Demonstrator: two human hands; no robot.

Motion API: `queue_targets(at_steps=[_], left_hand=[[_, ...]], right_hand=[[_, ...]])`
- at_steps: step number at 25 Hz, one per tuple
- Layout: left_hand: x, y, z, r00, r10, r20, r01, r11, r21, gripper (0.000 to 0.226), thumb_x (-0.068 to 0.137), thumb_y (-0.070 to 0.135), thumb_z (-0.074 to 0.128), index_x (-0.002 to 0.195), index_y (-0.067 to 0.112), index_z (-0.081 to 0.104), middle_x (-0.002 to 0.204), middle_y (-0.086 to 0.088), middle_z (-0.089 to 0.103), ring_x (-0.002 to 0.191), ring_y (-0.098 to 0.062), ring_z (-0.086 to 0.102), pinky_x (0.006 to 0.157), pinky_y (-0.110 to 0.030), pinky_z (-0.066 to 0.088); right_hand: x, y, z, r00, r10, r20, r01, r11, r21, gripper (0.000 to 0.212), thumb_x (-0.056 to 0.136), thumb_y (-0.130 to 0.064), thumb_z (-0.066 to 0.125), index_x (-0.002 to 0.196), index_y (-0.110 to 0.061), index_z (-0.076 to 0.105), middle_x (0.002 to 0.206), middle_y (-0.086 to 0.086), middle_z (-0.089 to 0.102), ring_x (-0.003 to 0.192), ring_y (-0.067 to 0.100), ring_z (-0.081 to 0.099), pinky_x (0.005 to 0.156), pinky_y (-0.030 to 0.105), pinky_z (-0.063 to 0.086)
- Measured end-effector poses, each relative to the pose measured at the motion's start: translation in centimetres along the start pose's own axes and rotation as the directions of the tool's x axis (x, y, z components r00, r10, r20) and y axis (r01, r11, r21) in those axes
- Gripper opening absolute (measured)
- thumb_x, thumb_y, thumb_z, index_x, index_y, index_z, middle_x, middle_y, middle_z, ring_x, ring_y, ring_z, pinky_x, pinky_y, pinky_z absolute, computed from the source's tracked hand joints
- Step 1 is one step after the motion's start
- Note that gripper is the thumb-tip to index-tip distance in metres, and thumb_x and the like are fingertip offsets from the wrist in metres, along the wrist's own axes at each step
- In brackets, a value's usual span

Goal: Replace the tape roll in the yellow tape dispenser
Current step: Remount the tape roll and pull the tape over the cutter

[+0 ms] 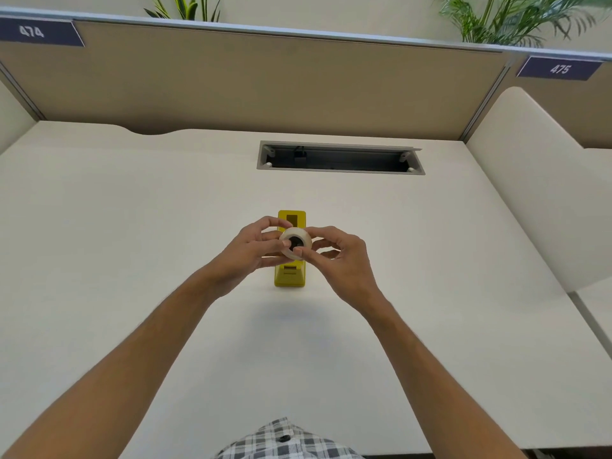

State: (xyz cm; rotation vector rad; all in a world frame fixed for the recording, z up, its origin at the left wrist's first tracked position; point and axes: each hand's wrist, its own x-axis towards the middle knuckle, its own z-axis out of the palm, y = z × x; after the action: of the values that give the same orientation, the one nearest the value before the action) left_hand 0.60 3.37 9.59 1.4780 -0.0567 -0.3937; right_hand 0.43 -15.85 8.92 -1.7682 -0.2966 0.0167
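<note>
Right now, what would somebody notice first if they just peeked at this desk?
Two hands in the middle of the white desk: the left hand and right hand both hold a whitish tape roll. Right under it stands the yellow tape dispenser, and behind is an open cable slot.

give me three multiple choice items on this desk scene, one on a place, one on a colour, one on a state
1. Where is the whitish tape roll?
A. Lying on the white desk
B. Held up in front of the yellow tape dispenser
C. Inside the cable slot

2. What colour is the dispenser?
A. Yellow
B. Blue
C. Red

3. How is the roll held?
A. By the left hand alone
B. By no hand
C. Between the fingers of both hands

Answers:
1 B, the roll hides the dispenser's middle, clear of the desk.
2 A, its body is plainly yellow.
3 C, the left hand and the right hand both pinch its rim.
</note>
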Motion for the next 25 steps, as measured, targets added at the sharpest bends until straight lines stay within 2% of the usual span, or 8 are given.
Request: queue_targets(at_steps=[2,5,9,14,17,21,23,25], left_hand=[[0.0,-0.3,0.6,0.999,-0.01,-0.052,0.006,0.997,-0.072,0.029,0.091,0.019,0.062,0.118,0.012,0.057,0.111,-0.008,0.072,0.104,-0.025,0.068,0.092,-0.033,0.054],[-0.2,-0.7,1.6,0.994,-0.017,-0.109,0.001,0.99,-0.139,0.031,0.086,0.029,0.068,0.112,0.013,0.064,0.11,-0.009,0.072,0.102,-0.022,0.069,0.082,-0.026,0.055],[0.0,-1.1,2.7,0.972,-0.045,-0.232,0.003,0.984,-0.176,0.03,0.083,0.028,0.071,0.105,0.008,0.067,0.097,-0.008,0.073,0.092,-0.02,0.07,0.073,-0.022,0.055],[0.3,-1.0,2.5,0.963,-0.091,-0.255,0.043,0.981,-0.187,0.024,0.085,0.027,0.07,0.101,0.01,0.068,0.084,-0.001,0.071,0.088,-0.02,0.069,0.074,-0.026,0.056],[0.5,-1.0,1.5,0.954,-0.091,-0.287,0.053,0.989,-0.139,0.026,0.084,0.028,0.071,0.103,0.01,0.068,0.091,-0.004,0.071,0.093,-0.02,0.068,0.08,-0.03,0.056],[0.7,-1.0,0.5,0.933,-0.074,-0.353,0.051,0.996,-0.075,0.029,0.084,0.024,0.071,0.107,0.006,0.067,0.096,-0.006,0.069,0.092,-0.019,0.067,0.077,-0.029,0.058],[0.7,-1.1,0.1,0.932,-0.074,-0.356,0.057,0.997,-0.057,0.03,0.084,0.025,0.071,0.107,0.006,0.067,0.096,-0.006,0.069,0.091,-0.018,0.067,0.079,-0.03,0.058],[0.7,-1.1,-0.1,0.934,-0.075,-0.351,0.064,0.997,-0.043,0.03,0.084,0.026,0.072,0.106,0.007,0.067,0.099,-0.007,0.069,0.093,-0.018,0.068,0.08,-0.031,0.058]], right_hand=[[0.0,0.1,0.2,0.999,-0.011,-0.039,0.01,1.0,-0.007,0.025,0.079,-0.022,0.079,0.103,-0.02,0.074,0.097,-0.007,0.072,0.08,0.011,0.067,0.072,0.025,0.057],[0.0,0.3,0.5,0.998,-0.035,-0.059,0.032,0.998,-0.053,0.023,0.08,-0.02,0.079,0.103,-0.019,0.073,0.095,-0.006,0.072,0.078,0.009,0.067,0.068,0.021,0.056],[-0.2,0.7,1.3,0.991,-0.123,-0.061,0.112,0.979,-0.171,0.016,0.085,-0.021,0.074,0.101,-0.021,0.072,0.093,-0.006,0.07,0.076,0.009,0.066,0.063,0.018,0.054],[-0.4,0.5,1.4,0.98,-0.163,-0.117,0.134,0.965,-0.225,0.027,0.083,-0.032,0.075,0.109,-0.027,0.068,0.105,-0.012,0.064,0.082,0.006,0.066,0.059,0.018,0.054],[-0.5,1.0,1.1,0.991,-0.106,-0.083,0.09,0.979,-0.184,0.018,0.09,-0.03,0.068,0.107,-0.028,0.071,0.104,-0.013,0.067,0.084,0.006,0.065,0.059,0.021,0.051],[-0.9,1.9,0.9,0.999,0.037,-0.032,-0.04,0.994,-0.102,0.018,0.095,-0.013,0.059,0.103,-0.017,0.075,0.085,-0.006,0.074,0.072,0.006,0.067,0.061,0.018,0.049],[-1.0,2.0,0.7,0.999,0.044,-0.021,-0.046,0.994,-0.098,0.011,0.09,-0.015,0.067,0.09,-0.015,0.078,0.072,-0.004,0.074,0.063,0.009,0.067,0.059,0.016,0.049],[-1.2,2.0,0.8,0.999,0.045,-0.006,-0.045,0.995,-0.09,0.011,0.084,-0.022,0.075,0.076,-0.015,0.077,0.06,-0.003,0.07,0.053,0.012,0.063,0.057,0.024,0.052]])
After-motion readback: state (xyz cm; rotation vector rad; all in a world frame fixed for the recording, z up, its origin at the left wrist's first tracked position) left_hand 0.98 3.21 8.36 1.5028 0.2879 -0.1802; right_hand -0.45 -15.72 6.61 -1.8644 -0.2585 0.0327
